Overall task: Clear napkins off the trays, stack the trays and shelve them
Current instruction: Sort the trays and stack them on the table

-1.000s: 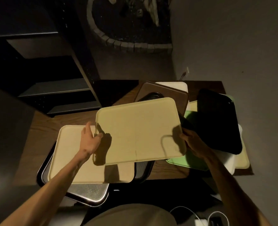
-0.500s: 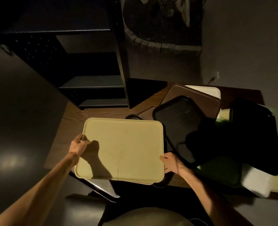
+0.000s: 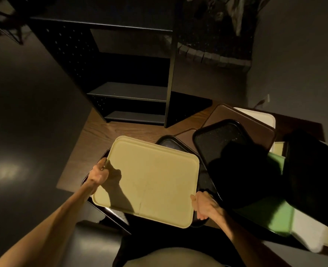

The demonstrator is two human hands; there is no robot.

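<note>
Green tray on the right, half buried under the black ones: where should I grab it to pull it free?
Likely the green tray's near edge, reached from the person's side: that strip is bare, while a black tray covers its far part. Slide it out toward you rather than lifting.

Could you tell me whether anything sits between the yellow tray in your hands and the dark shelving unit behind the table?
Nothing visible does. The yellow tray has bare wooden table between it and the shelving unit, whose visible shelves look open; the other trays lie to its right.

Bare forearms, bare hands (image 3: 99, 175), no sleeves.
</note>
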